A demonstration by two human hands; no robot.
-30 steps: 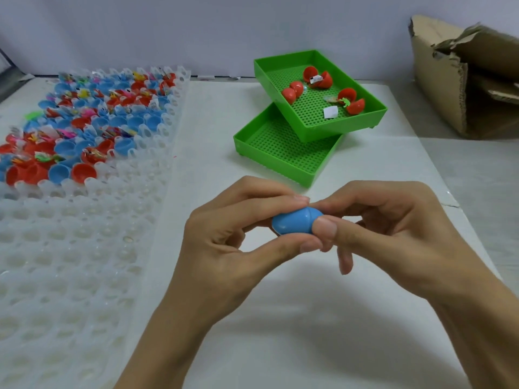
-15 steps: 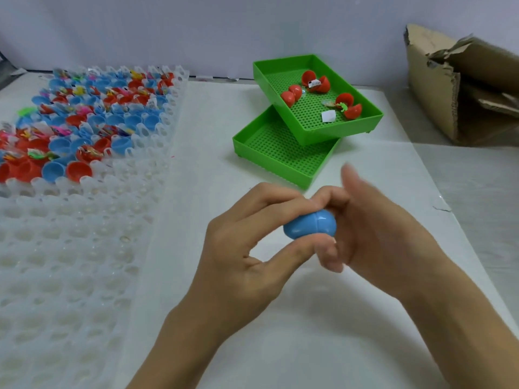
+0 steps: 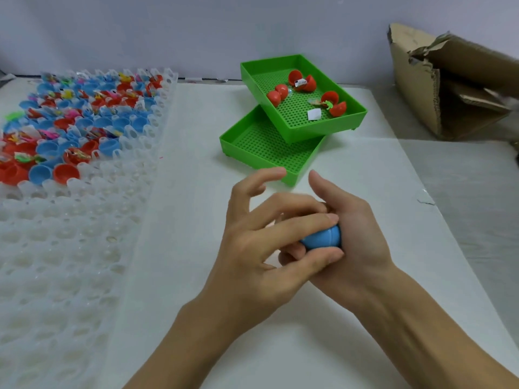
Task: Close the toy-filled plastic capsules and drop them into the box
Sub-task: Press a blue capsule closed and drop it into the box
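From the head view, a blue capsule (image 3: 323, 239) sat closed between both hands above the white worktop (image 3: 196, 153), its seam showing as a thin line around the middle. The left hand (image 3: 261, 248) pinched it, thumb under and one finger curled over the top, while its other fingers (image 3: 269, 175) were lifted and spread away from the capsule. The right hand (image 3: 351, 237) lay against the capsule's far side with its palm turned inward and its thumb pointing up; how its fingers wrapped the capsule could not be told (they were hidden behind the left hand). At the left stood a clear plastic holder tray (image 3: 70, 262), its near cells bare and its far cells filled with open red and blue capsule halves (image 3: 84, 119) and small toys. Beyond the hands were two green perforated trays (image 3: 261, 147), the upper one resting askew on the lower and holding three open red capsules (image 3: 302, 81) and a white slip of paper (image 3: 314, 114). A torn cardboard box (image 3: 415, 88) stood at the far right, well apart from the hands.
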